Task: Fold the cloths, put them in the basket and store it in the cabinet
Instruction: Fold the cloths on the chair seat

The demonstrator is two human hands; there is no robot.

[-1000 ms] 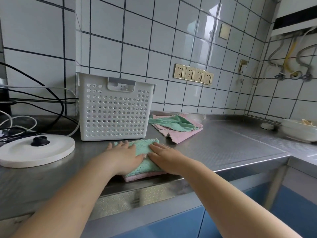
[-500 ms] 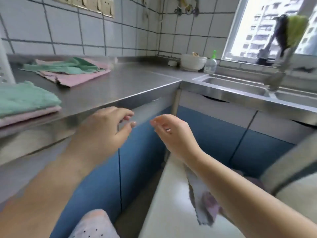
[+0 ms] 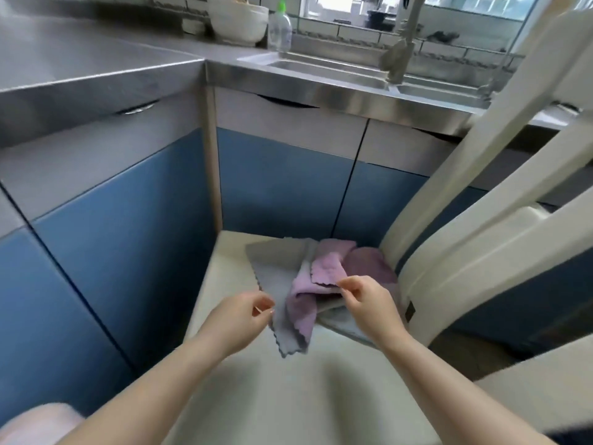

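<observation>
grey and lilac cloths: 2 cloths lie in a loose heap on the cream chair seat [image 3: 256, 396], a grey cloth [image 3: 279, 277] underneath and a lilac cloth [image 3: 316, 277] bunched over it, both against the chair back [image 3: 481, 200].
left hand [image 3: 240, 319]: my grip here is pressed together, thumb against fingertips, right at the grey cloth's scalloped edge; whether it pinches the fabric or only touches it i cannot tell.
right hand [image 3: 369, 300]: fingers curled in a pinch at the near edge of the lilac cloth, seemingly nipping the hem.
step in hand: i judge this as picking up the next cloth to fold.
doing it well: i would take 1 cloth only, by 2 corners of the same edge, lift until it hangs free of the other, then carry it to the steel counter [image 3: 96, 59] and fold it flat there.
risk: the 2 cloths overlap, so lifting 1 may drag the other off the seat.
hidden: basket out of view; the blue cabinet doors [image 3: 279, 187] look closed; the far corners of both cloths are buried in the heap; motion blur softens the fingertips.
background: bowl [image 3: 239, 19] and bottle [image 3: 279, 24] beside the sink [image 3: 321, 67].
</observation>
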